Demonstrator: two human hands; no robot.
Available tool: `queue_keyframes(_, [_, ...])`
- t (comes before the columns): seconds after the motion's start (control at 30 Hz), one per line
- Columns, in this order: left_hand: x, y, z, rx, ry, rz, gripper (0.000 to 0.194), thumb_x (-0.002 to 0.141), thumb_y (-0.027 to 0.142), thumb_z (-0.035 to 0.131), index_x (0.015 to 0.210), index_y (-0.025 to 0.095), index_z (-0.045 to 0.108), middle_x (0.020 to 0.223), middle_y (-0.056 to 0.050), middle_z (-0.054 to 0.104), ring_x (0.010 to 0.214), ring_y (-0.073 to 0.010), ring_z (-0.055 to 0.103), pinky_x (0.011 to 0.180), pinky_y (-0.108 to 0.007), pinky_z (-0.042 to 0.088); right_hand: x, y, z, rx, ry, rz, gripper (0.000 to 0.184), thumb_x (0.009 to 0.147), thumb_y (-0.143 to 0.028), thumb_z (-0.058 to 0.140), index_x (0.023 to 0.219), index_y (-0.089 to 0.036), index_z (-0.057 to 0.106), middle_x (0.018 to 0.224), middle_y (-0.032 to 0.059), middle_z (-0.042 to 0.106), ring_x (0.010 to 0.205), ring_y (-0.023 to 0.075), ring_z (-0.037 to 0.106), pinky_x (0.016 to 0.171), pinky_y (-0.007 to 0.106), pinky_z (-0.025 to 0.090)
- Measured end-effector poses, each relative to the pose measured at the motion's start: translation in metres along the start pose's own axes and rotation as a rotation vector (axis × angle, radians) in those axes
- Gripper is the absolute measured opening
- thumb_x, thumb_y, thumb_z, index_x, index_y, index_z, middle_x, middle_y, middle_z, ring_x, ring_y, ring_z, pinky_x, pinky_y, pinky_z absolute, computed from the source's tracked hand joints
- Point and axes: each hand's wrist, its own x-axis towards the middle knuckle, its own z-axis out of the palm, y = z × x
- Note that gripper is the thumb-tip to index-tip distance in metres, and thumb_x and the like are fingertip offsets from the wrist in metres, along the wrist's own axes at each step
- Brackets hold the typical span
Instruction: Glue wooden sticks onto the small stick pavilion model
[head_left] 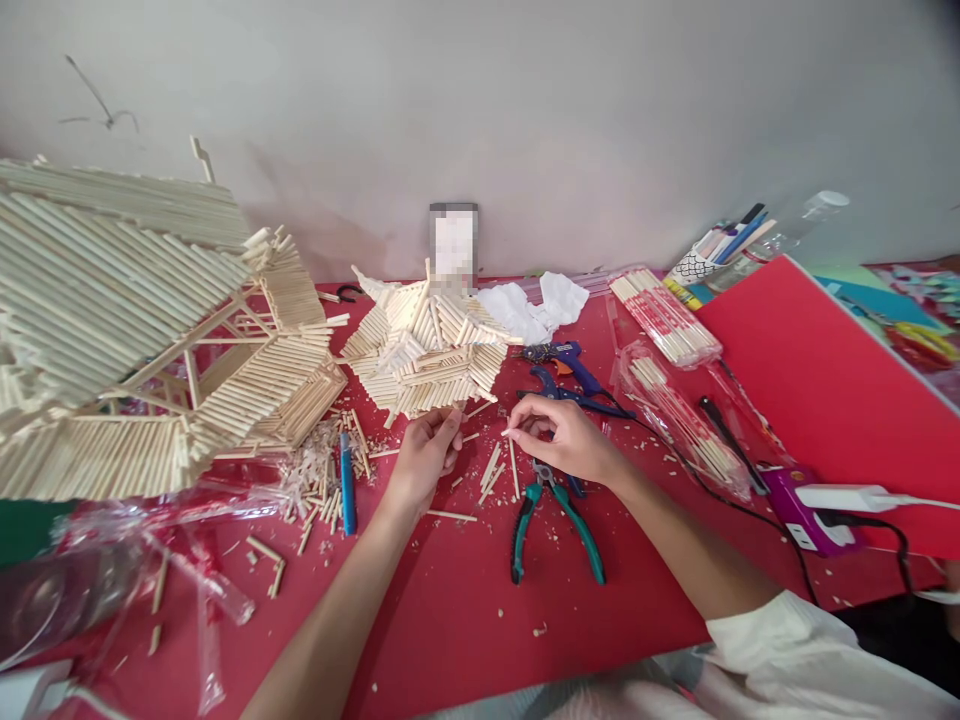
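Note:
My left hand [424, 455] pinches the lower front edge of a small model roof section [427, 355] built from wooden sticks. My right hand [562, 438] rests on the red table [450, 610] just to the right, thumb and finger pinched on a short stick piece at its fingertips. A few cut sticks [493, 470] lie between the two hands. Green-handled pliers [555, 520] lie directly below my right hand. A blue glue gun [566, 365] lies behind that hand.
A large stick-built house model [142, 330] fills the left. A blue cutter [347, 485] and stick offcuts lie near it. Packs of chopsticks [664, 320] lie at the right, beside a red board [825, 380], a purple power strip [802, 510] and black cables. Crumpled plastic bags sit front left.

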Motion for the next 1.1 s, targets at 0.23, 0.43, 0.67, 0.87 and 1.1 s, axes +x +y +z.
queue_keyframes(0.23, [-0.0009,0.0011,0.0007,0.005,0.004,-0.002,0.048,0.07,0.056,0.081,0.083,0.016,0.058,0.056,0.008,0.047,0.039,-0.0022,0.032,0.039,-0.017,0.015,-0.0011,0.0016,-0.0026,-0.051,-0.052,0.023,0.016,0.092,-0.026,0.057,0.094,-0.019,0.071,0.087,0.0046,0.074,0.073,0.0155,0.067,0.06,0.024,0.05])
queue_keyframes(0.43, [-0.0003,0.001,0.0008,-0.005,0.0,0.002,0.047,0.07,0.055,0.081,0.081,0.016,0.057,0.055,0.008,0.047,0.039,-0.002,0.032,0.039,-0.017,0.014,-0.001,0.0005,0.0016,-0.086,-0.079,0.047,0.015,0.093,-0.033,0.063,0.094,-0.021,0.071,0.09,0.004,0.076,0.078,0.0161,0.07,0.064,0.024,0.052])
queue_keyframes(0.67, [-0.0003,0.0014,0.0011,-0.01,-0.001,-0.003,0.047,0.069,0.055,0.082,0.081,0.017,0.057,0.055,0.008,0.046,0.038,-0.002,0.031,0.038,-0.017,0.013,-0.0007,0.0039,0.0017,-0.293,0.027,-0.059,0.018,0.097,-0.038,0.06,0.091,-0.022,0.066,0.082,0.0011,0.071,0.059,0.0119,0.057,0.059,0.025,0.046])
queue_keyframes(0.87, [-0.0001,0.0002,0.001,-0.016,-0.002,-0.004,0.049,0.068,0.056,0.082,0.081,0.017,0.057,0.054,0.008,0.047,0.037,-0.0018,0.03,0.037,-0.017,0.013,-0.0009,0.0025,0.0037,-0.253,0.038,-0.1,0.011,0.094,-0.03,0.059,0.09,-0.022,0.065,0.083,0.0024,0.072,0.069,0.0144,0.065,0.064,0.025,0.05])
queue_keyframes(1.1, [-0.0006,0.0008,0.0009,-0.004,-0.003,0.003,0.049,0.069,0.057,0.082,0.079,0.016,0.056,0.055,0.008,0.047,0.038,-0.0017,0.031,0.038,-0.017,0.015,-0.0001,-0.0021,0.0061,-0.227,0.03,-0.119,0.012,0.093,-0.026,0.059,0.097,-0.022,0.069,0.095,0.0039,0.075,0.078,0.0159,0.069,0.065,0.025,0.053])
